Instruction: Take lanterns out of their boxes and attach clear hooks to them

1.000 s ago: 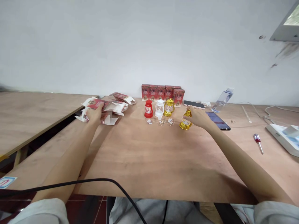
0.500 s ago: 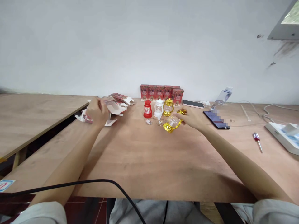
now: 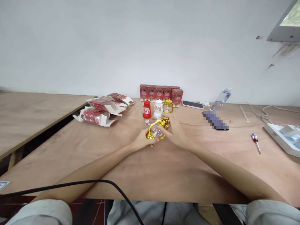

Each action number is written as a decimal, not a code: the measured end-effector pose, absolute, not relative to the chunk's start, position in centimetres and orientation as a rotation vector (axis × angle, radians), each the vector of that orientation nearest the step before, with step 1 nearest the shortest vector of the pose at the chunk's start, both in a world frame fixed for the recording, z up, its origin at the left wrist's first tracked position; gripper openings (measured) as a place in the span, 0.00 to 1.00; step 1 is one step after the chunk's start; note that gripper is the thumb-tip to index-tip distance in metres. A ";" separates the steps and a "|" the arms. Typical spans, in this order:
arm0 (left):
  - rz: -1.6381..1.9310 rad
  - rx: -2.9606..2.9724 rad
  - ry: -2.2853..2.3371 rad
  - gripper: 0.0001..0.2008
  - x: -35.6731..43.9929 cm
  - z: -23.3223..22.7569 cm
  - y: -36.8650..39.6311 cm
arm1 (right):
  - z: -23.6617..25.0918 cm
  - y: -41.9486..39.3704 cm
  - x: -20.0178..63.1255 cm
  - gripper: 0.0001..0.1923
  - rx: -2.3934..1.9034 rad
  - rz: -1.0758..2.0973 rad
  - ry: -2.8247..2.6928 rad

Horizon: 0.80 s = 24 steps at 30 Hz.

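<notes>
Plain white wall at the back, and in front of it a big plywood table (image 3: 131, 175) with a second one off past the left arm. Only the head view to go on, so here goes: both hands meet over the middle of the table, and between them sits a small gold lantern (image 3: 156, 131), tipped on its side rather than standing. The left hand (image 3: 142, 143) cups it from underneath with fingers curled round the base, and the right hand (image 3: 174, 132) closes on its top end, so both are gripping the same lantern. Just beyond the fingertips stand three more lanterns in a row, a red lantern (image 3: 147, 109), a white lantern (image 3: 158, 108) and another gold one (image 3: 168, 106), with a line of red boxes (image 3: 161, 92) right behind them against the wall. Well out past the left hand lies a heap of opened boxes (image 3: 100, 107). Out past the right hand are a phone (image 3: 192, 104), a clear bottle (image 3: 221, 97) lying over, and farther still a red-handled screwdriver (image 3: 255, 141). A black cable (image 3: 93, 182) loops across the near edge, under the left forearm.
</notes>
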State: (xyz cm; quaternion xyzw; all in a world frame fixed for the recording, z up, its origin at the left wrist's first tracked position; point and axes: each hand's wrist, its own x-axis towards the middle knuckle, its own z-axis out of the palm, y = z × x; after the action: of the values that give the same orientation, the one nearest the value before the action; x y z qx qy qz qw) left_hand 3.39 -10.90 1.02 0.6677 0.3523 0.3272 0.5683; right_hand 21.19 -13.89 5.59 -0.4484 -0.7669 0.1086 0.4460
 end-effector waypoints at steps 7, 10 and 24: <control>0.820 1.444 0.936 0.29 3.8 1.0 -10.9 | 3.6 -16.1 19.1 0.16 -1.161 -0.427 -2.090; 0.947 1.492 0.968 0.28 3.8 0.9 -10.7 | 3.0 -17.0 18.3 0.14 -1.169 -0.558 -2.113; 1.062 1.543 0.948 0.27 3.9 0.4 -10.4 | 1.8 -17.3 17.5 0.17 -1.004 -0.438 -2.152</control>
State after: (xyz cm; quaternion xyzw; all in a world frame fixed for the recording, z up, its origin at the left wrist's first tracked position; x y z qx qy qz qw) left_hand 3.86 -10.41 0.41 0.6373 0.3917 0.4388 0.4980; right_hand 17.53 -17.29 1.75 -0.3884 -0.8331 -0.1694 0.3555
